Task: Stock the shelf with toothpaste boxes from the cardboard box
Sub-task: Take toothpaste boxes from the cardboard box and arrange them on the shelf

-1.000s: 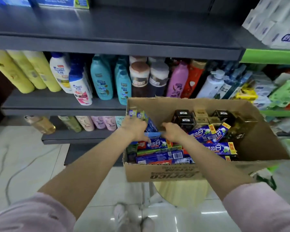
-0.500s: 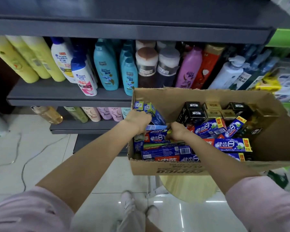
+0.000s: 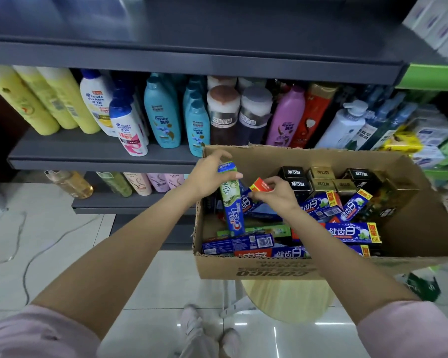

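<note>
1. A blue-and-green Crest toothpaste box (image 3: 231, 202) is clamped near its top end by the left hand (image 3: 209, 177) and held upright over the cardboard box (image 3: 269, 270).
2. The end of a red-tipped toothpaste box (image 3: 261, 186) is pinched by the right hand (image 3: 278, 193).
3. Further toothpaste boxes lie inside the carton, which is set beside the shampoo shelf (image 3: 88, 153).

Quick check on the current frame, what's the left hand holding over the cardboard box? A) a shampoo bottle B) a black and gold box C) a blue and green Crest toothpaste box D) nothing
C: the left hand grips the top end of a blue and green Crest toothpaste box, tilted upright over the cardboard box, while the right hand pinches a small red and yellow box end.
</note>
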Demonstrator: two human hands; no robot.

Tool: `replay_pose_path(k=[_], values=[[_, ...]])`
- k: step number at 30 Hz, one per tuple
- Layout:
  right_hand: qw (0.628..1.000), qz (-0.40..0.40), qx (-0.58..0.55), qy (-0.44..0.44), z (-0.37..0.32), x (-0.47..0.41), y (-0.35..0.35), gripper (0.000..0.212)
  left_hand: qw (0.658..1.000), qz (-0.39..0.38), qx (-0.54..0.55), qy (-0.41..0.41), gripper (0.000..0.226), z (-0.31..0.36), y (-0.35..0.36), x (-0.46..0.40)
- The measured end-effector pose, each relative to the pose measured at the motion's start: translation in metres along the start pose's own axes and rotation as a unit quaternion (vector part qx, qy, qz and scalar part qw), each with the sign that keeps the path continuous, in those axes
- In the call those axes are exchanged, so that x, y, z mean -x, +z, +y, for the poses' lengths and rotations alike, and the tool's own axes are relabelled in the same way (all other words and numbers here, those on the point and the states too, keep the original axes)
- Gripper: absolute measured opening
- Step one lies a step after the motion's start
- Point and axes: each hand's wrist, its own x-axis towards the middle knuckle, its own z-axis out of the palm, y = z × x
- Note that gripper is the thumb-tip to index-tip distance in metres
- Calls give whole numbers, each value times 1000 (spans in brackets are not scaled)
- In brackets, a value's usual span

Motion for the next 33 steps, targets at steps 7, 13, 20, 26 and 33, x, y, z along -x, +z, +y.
replay_pose_path(k=[7, 13, 20, 26, 33], values=[[966, -19, -227, -123, -50, 25, -29, 25, 957, 138, 250, -42, 21, 35, -27, -3], [958, -66, -212, -182, -119, 45, -39, 37, 916, 175, 358, -39, 32, 76, -66, -2], [967, -41, -134, -214, -186, 61, -31, 51, 892, 210, 399, -1, 37, 107, -126, 15], [953, -20, -207, -221, -257, 67, -12, 35, 916, 173, 361, 5, 48, 105, -182, 29], [913, -29, -324, -247, -349, 50, 35, 28, 965, 135, 216, 57, 49, 55, -278, 41]])
